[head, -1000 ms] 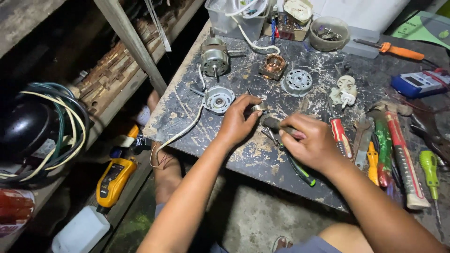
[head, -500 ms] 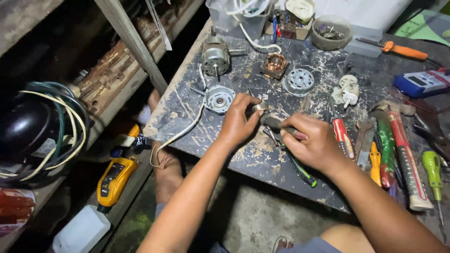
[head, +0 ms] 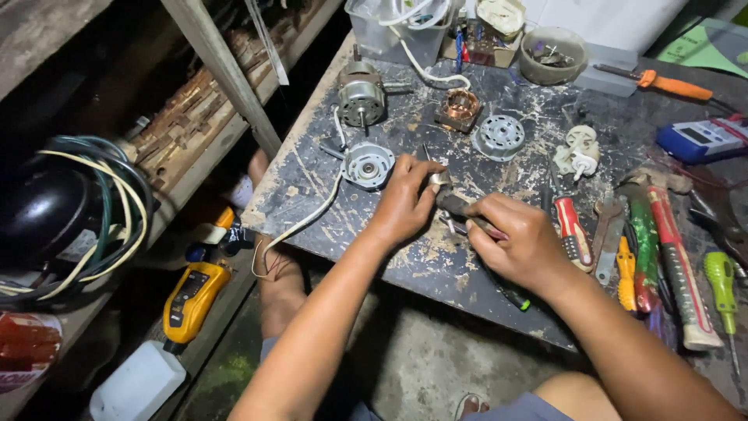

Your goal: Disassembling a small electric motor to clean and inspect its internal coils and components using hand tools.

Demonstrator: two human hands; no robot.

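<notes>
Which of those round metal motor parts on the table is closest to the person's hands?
The silver end cover with the white cable, just beyond the left hand. The other round cover and the motor body lie farther back.

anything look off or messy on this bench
The dark table is scratched and flecked with pale marks. A motor lies dismantled, its end covers and copper winding scattered around. A white cord trails off the edge. The left hand and right hand work amid loose tools.

small metal part mostly hidden by left hand, green screwdriver tip cut off
</notes>
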